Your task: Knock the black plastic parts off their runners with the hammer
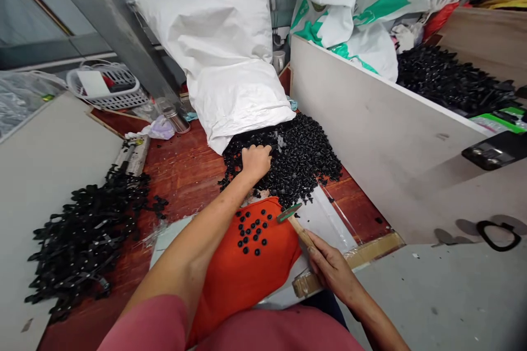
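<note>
Beyond the cloth (251, 277), the left hand (256, 162) curls at the pile (307, 159), contents unclear; beside the cloth, the right hand (329, 263) clasps 1 tool (301, 232).

Worktop (185, 160): red-brown wood grain. 2 black piles on it: heap of small parts (310, 151) at the mouth of the white sack (242, 88), near edge reaching a pale sheet (329, 219) laid flat up front; tangled pile (94, 225) on the left. Metal flask (175, 116) stands back left, beside crumpled lilac cloth (162, 128).
</note>
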Demonstrator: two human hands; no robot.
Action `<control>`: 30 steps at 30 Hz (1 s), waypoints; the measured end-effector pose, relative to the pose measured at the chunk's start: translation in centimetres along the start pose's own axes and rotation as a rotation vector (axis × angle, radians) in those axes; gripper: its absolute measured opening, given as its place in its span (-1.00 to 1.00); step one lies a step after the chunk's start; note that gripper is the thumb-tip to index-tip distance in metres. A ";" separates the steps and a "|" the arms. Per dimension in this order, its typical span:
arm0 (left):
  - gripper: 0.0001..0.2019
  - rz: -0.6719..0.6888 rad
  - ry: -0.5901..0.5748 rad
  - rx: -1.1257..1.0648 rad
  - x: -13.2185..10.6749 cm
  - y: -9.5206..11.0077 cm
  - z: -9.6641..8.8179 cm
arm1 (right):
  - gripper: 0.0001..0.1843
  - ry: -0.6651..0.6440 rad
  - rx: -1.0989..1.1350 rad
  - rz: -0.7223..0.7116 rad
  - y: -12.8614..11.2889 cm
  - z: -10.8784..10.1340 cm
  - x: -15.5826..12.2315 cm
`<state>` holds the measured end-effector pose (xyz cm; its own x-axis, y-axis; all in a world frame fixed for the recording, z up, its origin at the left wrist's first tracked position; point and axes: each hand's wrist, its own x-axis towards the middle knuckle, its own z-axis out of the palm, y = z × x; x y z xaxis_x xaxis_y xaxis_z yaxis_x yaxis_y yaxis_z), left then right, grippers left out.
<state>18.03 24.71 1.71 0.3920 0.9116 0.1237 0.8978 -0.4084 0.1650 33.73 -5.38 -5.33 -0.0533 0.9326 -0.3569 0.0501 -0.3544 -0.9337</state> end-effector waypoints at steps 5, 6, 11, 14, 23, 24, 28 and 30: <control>-0.81 -0.129 0.136 -0.745 -1.9 -4.5 -2.3 | -0.09 -0.001 0.005 -0.003 -0.2 0.1 0.1; -0.82 -0.191 0.133 -0.932 -2.7 -5.3 -2.9 | -0.08 0.003 0.006 -0.002 -0.2 0.1 0.1; -0.72 -0.273 -0.064 -1.690 -9.6 -7.0 -5.7 | -0.04 0.026 0.024 0.019 0.5 0.0 0.4; -0.73 -0.289 -0.194 -1.893 -14.3 -6.5 -7.0 | -0.03 0.028 0.017 0.027 0.6 -0.2 0.5; -0.71 -0.404 -0.257 -2.017 -23.4 -4.4 -6.6 | 0.00 0.048 0.002 0.044 -0.5 -0.2 0.4; -0.72 -0.410 -0.264 -2.011 -24.2 -4.2 -6.6 | -0.01 0.052 0.001 0.044 -0.5 -0.2 0.4; -0.71 -0.439 -0.266 -1.877 -27.0 -3.9 -6.6 | -0.07 0.055 -0.004 0.024 -0.7 -0.1 0.2; -0.70 -0.441 -0.229 -1.658 -28.1 -4.2 -6.4 | -0.10 0.047 -0.003 0.013 -0.8 -0.1 0.1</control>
<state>1.94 0.56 3.81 0.3438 0.8862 -0.3104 -0.1512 0.3785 0.9132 33.76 -4.99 -4.62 -0.0056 0.9303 -0.3668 0.0535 -0.3660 -0.9291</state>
